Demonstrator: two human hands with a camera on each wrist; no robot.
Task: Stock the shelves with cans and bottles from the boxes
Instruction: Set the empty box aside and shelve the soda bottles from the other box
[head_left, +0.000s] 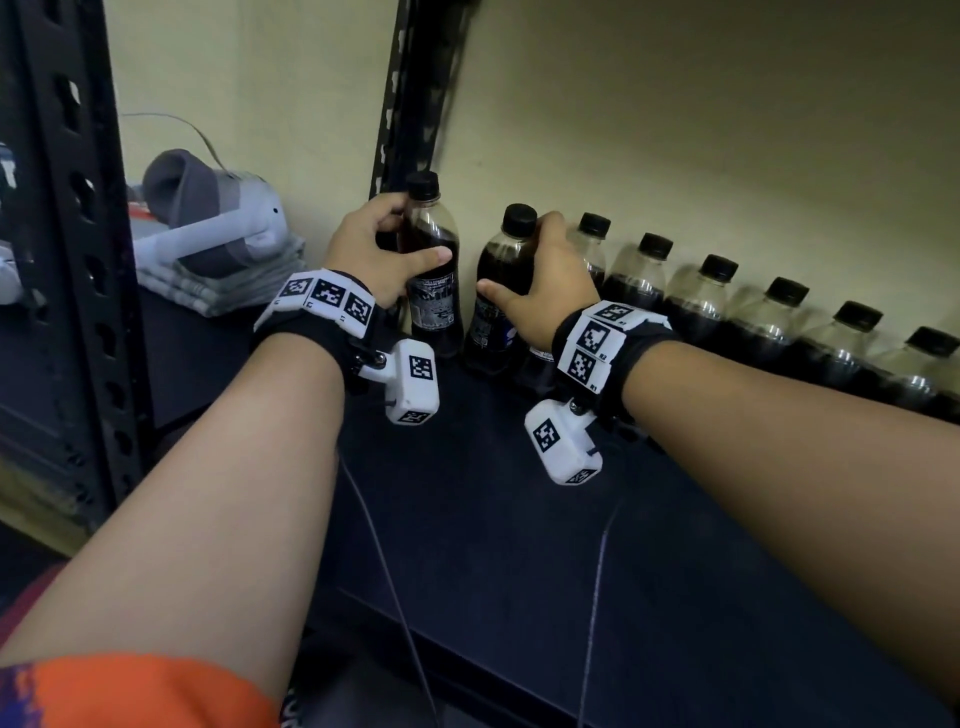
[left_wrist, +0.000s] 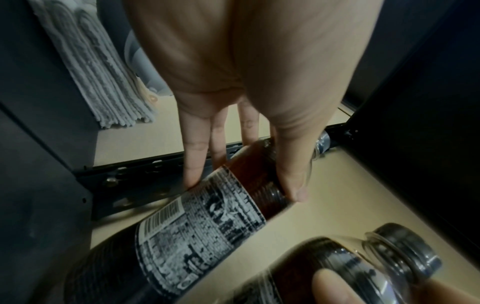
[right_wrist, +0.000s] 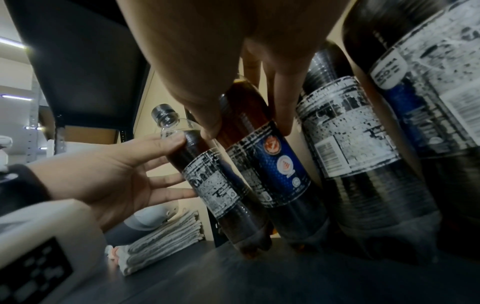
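Two dark cola bottles with black caps stand at the left end of a row on the dark shelf (head_left: 493, 519). My left hand (head_left: 374, 249) grips the leftmost bottle (head_left: 434, 275) around its shoulder, thumb in front; the left wrist view shows the same left hand (left_wrist: 246, 164) on that bottle (left_wrist: 207, 216). My right hand (head_left: 540, 291) grips the second bottle (head_left: 498, 280) the same way, also seen as the right hand (right_wrist: 246, 98) on the second bottle (right_wrist: 262, 156). Both bottles lean slightly, bases on the shelf.
Several more cola bottles (head_left: 727, 312) line the back wall to the right. A black slotted upright (head_left: 415, 93) stands behind the left bottle. Folded grey towels (head_left: 228, 280) and a grey-white device (head_left: 208, 208) lie on the neighbouring shelf to the left.
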